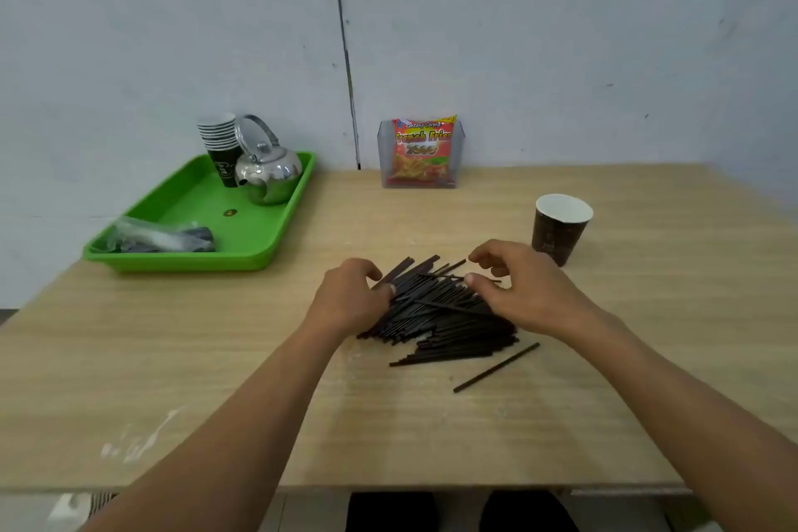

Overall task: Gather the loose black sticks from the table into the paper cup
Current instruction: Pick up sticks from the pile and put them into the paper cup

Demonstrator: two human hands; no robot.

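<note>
Black sticks (449,326) heaped mid-table (216,380), one stray stick (496,367) lying nearest me. Left hand (352,298) curled against the heap's left edge, right hand (524,292) curled over its far end; I can't tell whether either actually grips. Paper cup (561,229) upright beyond, right. Green tray (194,203) far left.
</note>
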